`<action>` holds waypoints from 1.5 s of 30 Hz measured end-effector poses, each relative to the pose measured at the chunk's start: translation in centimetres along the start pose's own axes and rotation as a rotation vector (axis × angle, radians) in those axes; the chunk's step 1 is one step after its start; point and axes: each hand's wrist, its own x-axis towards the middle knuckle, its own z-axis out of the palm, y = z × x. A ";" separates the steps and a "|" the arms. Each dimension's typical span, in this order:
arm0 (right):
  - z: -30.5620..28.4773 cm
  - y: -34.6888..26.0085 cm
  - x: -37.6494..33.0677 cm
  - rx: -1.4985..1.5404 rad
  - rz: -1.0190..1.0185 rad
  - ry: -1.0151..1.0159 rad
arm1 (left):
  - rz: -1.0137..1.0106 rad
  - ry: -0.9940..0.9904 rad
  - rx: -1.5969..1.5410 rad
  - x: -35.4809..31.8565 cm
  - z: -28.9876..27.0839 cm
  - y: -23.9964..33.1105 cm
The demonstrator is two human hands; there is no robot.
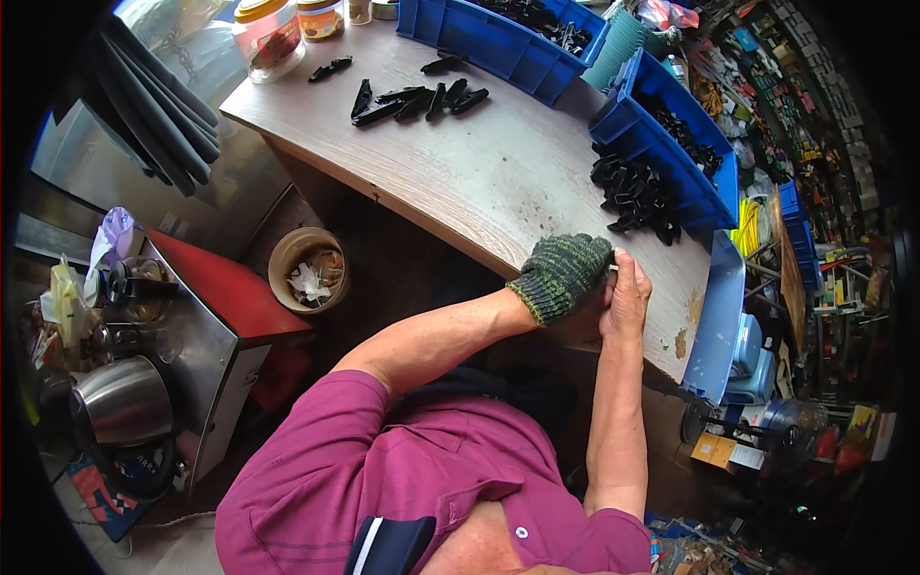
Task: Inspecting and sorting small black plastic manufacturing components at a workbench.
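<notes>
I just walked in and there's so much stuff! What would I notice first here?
Probably the two hands meeting at the near edge of the wooden table: the left hand wears a green knitted glove, the right hand is bare, and they pinch something too small to tell. Next, the heap of small black parts beside the blue bin on the right, and another blue bin at the far edge.
</notes>
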 end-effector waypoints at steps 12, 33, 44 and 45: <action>1.0 -1.2 -1.1 0.115 0.127 -0.032 | 0.007 0.423 0.719 6.8 -10.7 -9.0; 1.5 -0.7 -1.2 0.211 0.106 0.065 | 0.119 0.231 0.754 6.7 -11.6 -13.7; 1.9 -1.1 -1.6 0.347 0.120 0.225 | 0.165 0.017 -0.162 0.6 -5.7 -3.6; 2.0 -1.1 -1.7 0.379 0.112 0.233 | 0.176 -0.033 -0.138 0.1 -5.0 -2.8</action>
